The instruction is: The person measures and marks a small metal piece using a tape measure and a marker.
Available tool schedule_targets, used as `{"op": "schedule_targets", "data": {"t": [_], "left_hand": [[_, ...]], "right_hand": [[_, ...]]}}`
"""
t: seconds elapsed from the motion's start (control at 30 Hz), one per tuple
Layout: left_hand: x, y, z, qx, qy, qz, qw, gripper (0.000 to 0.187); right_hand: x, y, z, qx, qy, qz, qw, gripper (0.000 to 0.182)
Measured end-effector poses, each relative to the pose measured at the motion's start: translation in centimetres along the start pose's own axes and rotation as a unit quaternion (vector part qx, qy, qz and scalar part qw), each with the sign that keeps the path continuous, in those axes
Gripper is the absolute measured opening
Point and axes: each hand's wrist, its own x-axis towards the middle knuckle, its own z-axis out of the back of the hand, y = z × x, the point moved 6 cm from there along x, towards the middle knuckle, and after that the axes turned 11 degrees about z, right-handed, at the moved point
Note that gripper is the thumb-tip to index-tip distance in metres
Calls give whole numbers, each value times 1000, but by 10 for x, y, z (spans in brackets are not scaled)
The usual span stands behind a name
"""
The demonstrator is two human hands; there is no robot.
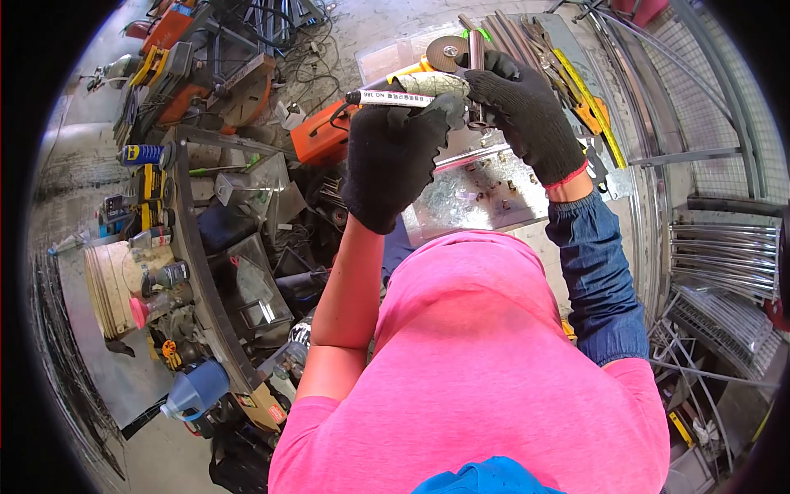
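Note:
Both my hands wear black gloves. My left hand (399, 156) is closed around a white marker (395, 98) with printed letters and a dark left end. Just above the marker lies a worn, off-white rounded piece (432, 83) between my hands; which hand bears it I cannot tell. My right hand (514, 99) is closed on a short, shiny metal tube (476, 53), held upright in view. My left fingertips are close to its lower end. Behind the tube is a brown grinding disc (448, 51). Small metal bits (502, 188) lie on the metal work surface (448, 206) below.
A yellow ruler (588, 107), an orange-handled tool (590, 117) and metal bars (514, 39) lie at the upper right. An orange metal box (319, 136) stands left of the work surface. Farther left, a cluttered bench (197, 272) holds cans and bottles. Metal tubes (724, 255) are stacked at right.

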Motion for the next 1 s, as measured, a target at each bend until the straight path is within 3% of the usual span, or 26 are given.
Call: {"op": "schedule_targets", "data": {"t": [0.03, 0.07, 0.13, 0.27, 0.33, 0.47, 0.53, 0.67, 0.73, 0.8, 0.83, 0.87, 0.9, 0.93, 0.97, 1.0], "left_hand": [[0, 5, 1, -76, -1, 63, 995, 8], [0, 8, 0, -76, -2, 64, 995, 8], [2, 4, -3, 10, -7, -37, 999, 30], [0, -7, -3, 92, 2, -99, 991, 22], [2, 6, -4, -102, -11, 58, 993, 14], [1, 5, -1, -127, 7, 71, 989, 13], [-3, 19, -3, -250, 35, 200, 947, 22], [-4, 23, 5, -168, -15, 136, 976, 25], [-12, 43, 5, -371, -104, 219, 897, 21], [-25, 68, 6, -380, -90, 251, 886, 23], [-23, 60, 15, -175, -111, 137, 969, 23], [-25, 48, 16, 43, -125, 15, 991, 24], [-27, 48, 16, 69, -97, 21, 993, 26], [-30, 46, 12, 69, -97, 22, 993, 26], [-33, 58, 8, -202, -91, 141, 965, 24], [-37, 71, -3, -455, -77, 248, 852, 24]], "right_hand": [[0, 1, 0, -22, 10, 8, 1000, 35], [0, 1, -1, -22, 11, 8, 1000, 35], [0, 5, -2, 10, 2, 7, 1000, 34], [1, 4, -1, 28, -22, -36, 999, 32], [0, 2, 0, 43, -29, -46, 998, 30], [1, 8, 2, -19, -2, 7, 1000, 28], [-1, 5, 5, 14, -18, -85, 996, 26], [-5, -9, 12, -42, 6, -35, 998, 26], [-15, -23, 11, 229, -85, -134, 960, 28], [-22, -41, 20, 285, -77, -108, 949, 31], [-25, -37, 22, 237, -66, -78, 966, 36], [-27, -35, 23, 189, -53, -48, 979, 41], [-28, -40, 24, 271, -38, -84, 958, 41], [-31, -44, 25, 271, -38, -85, 958, 41], [-37, -48, 28, 280, -75, -96, 952, 40], [-40, -50, 30, 287, -112, -107, 945, 38]]}}
